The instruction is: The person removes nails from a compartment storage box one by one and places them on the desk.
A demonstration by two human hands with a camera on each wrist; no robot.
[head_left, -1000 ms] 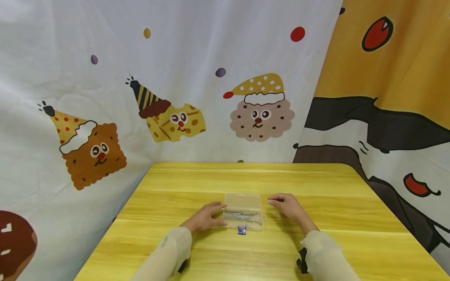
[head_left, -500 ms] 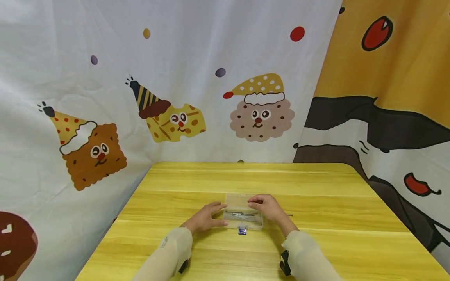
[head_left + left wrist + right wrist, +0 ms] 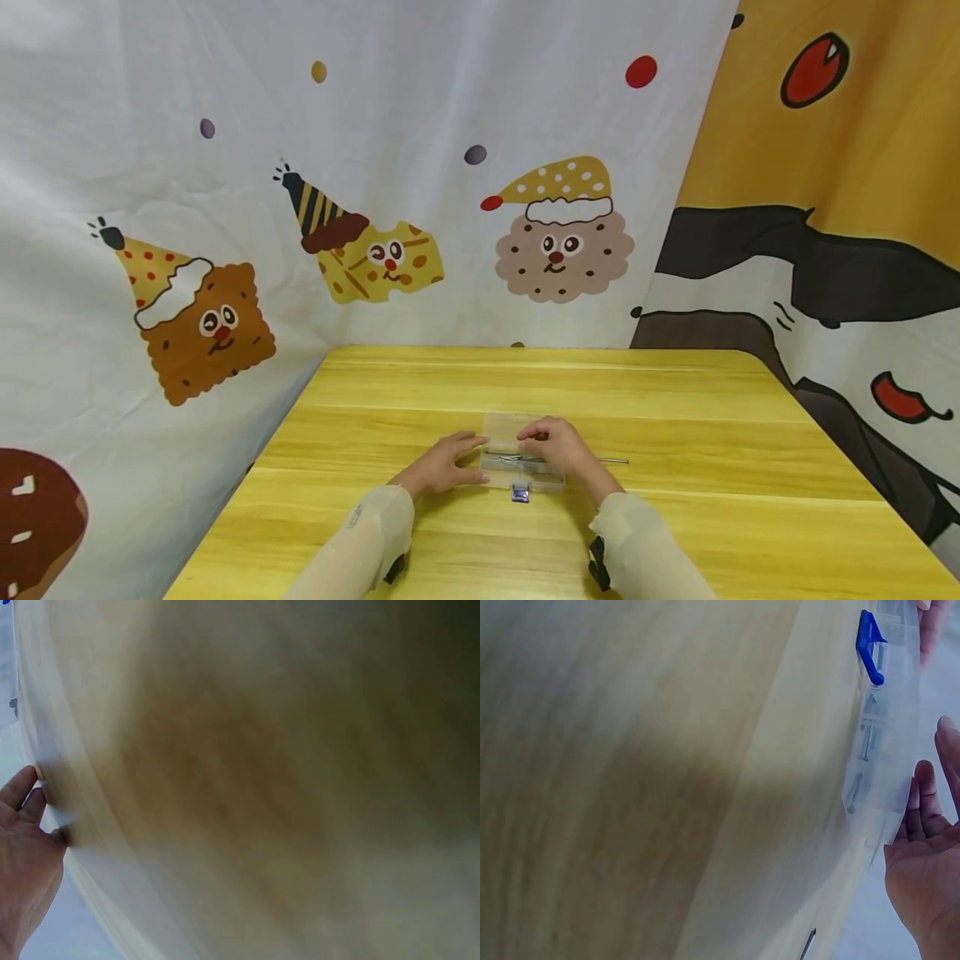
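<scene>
A small clear plastic box (image 3: 517, 468) with a blue latch (image 3: 520, 493) lies on the yellow wooden table (image 3: 675, 392), and thin metal pins show inside it. My left hand (image 3: 444, 467) lies flat on the table with its fingers against the box's left end. My right hand (image 3: 551, 446) rests over the box's right part, fingers bent down onto it. In the right wrist view the box (image 3: 881, 742) and its latch (image 3: 868, 645) sit just beyond the loosely spread right hand (image 3: 930, 855). The left wrist view shows only the left hand (image 3: 22, 855) and blurred tabletop.
One thin metal pin (image 3: 615, 460) lies on the table just right of the box. Cartoon-printed cloth (image 3: 375, 208) hangs behind and to the left of the table, and a yellow and black cloth (image 3: 825, 208) hangs on the right.
My right hand has moved left from beside the loose pin onto the box. The left hand has stayed at the box's left end.
</scene>
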